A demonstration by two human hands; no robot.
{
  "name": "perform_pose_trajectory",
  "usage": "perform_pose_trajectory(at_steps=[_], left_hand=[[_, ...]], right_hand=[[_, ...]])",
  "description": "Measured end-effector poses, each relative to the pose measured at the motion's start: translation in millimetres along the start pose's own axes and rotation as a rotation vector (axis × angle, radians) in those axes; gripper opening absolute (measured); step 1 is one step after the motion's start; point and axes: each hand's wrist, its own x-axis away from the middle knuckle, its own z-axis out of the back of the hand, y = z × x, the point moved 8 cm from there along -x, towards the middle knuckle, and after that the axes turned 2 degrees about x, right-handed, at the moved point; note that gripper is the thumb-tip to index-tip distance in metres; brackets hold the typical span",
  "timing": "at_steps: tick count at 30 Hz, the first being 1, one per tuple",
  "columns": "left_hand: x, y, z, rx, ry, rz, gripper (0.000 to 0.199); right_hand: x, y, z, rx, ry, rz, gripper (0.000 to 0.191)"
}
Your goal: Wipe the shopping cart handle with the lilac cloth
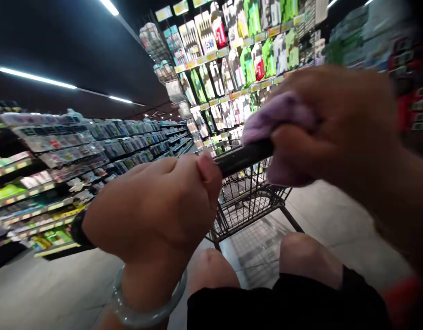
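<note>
My left hand [163,201] is closed around the black handle [244,158] of a shopping cart, its thumb lying along the bar. A bangle [146,316] circles that wrist. On the right, my right hand [335,119] grips a purple cloth [283,112], which is wrapped over the other end of the handle. Part of the cloth hangs below the bar. The cart's dark wire basket [246,206] shows beyond and beneath the handle. Its inside is mostly hidden by my hands.
Ahead stands a shelf rack [228,59] hung with packaged goods. Long shelves [94,146] of merchandise run along the left. Blurred goods fill the far right. My knees [214,270] show below, over the grey tiled floor [53,293].
</note>
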Motion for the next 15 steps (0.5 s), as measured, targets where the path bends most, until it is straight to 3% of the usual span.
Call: perform_pose_trajectory(at_steps=[1,4,7,10,14,15], left_hand=[[1.7,-4.2,-1.4,-0.005,0.002,0.004,0.035],[6.3,-14.3,-3.7,-0.021,0.014,-0.005,0.037],[7.7,-18.0,-9.8,-0.037,-0.053,-0.043,0.038],[5.8,-16.1,-7.1,0.01,-0.054,-0.037,0.044],[2.2,-10.7,-1.1,-0.067,-0.057,0.061,0.046],[0.9,-7.0,4.8,-0.072,0.006,0.056,0.048]], right_hand=[[-1.2,-16.5,-4.1,0.057,0.029,0.052,0.027],[-1.5,-58.8,-24.7,0.082,-0.039,0.147,0.036],[-0.6,-77.5,-29.4,0.075,-0.071,0.197,0.038],[-2.6,-70.8,-22.4,0.09,-0.105,0.231,0.035],[-4.7,-36.6,-6.4,0.078,-0.132,0.255,0.028],[-4.4,-26.2,-3.5,0.074,-0.128,0.25,0.026]])
